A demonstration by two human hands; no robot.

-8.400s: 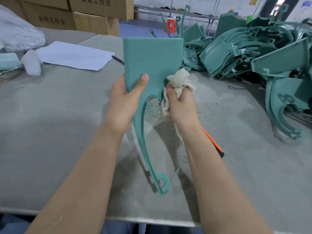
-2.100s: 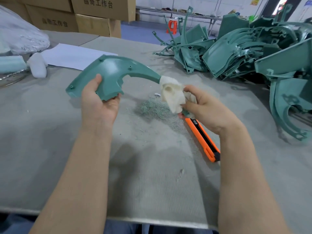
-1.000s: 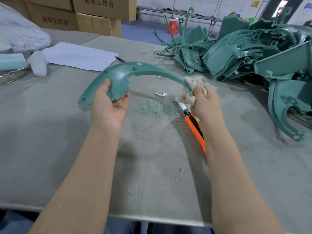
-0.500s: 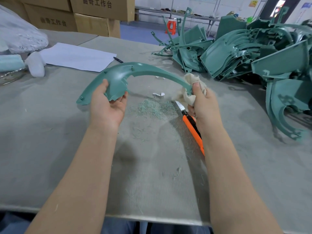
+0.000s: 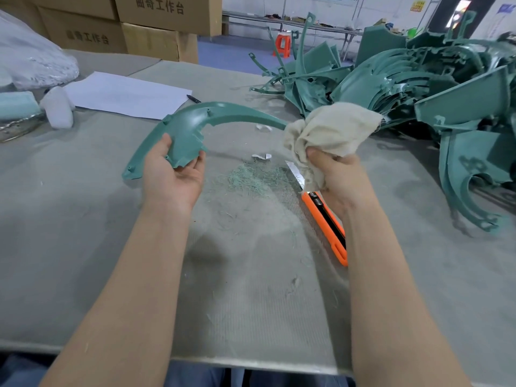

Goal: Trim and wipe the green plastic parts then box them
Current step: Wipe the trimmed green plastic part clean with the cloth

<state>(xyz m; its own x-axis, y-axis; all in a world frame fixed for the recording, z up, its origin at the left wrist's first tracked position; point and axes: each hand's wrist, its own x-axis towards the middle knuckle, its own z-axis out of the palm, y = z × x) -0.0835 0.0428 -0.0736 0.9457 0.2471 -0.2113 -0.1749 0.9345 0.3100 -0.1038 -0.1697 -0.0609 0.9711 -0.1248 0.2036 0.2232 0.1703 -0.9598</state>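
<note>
A curved green plastic part (image 5: pixel 195 127) is held above the grey table (image 5: pixel 83 219). My left hand (image 5: pixel 171 174) grips its wide end, palm up, thumb and fingers around the edge. My right hand (image 5: pixel 335 174) clutches a bunched cream cloth (image 5: pixel 329 132) that wraps the part's thin end, which is hidden under it. An orange utility knife (image 5: pixel 325 216) with its blade out lies on the table below my right hand. A small heap of green shavings (image 5: pixel 251 177) sits between my hands.
A big pile of green parts (image 5: pixel 405 79) fills the back right. A white paper sheet (image 5: pixel 122 94) and a pen (image 5: pixel 193 98) lie at the back left, beside a white bottle (image 5: pixel 57 107) and a plastic bag (image 5: pixel 33 60). Cardboard boxes (image 5: pixel 156 20) stand behind.
The cloth has spread out larger over the thin end, and my right hand has turned palm-up under it. My left hand keeps its hold on the wide end.
</note>
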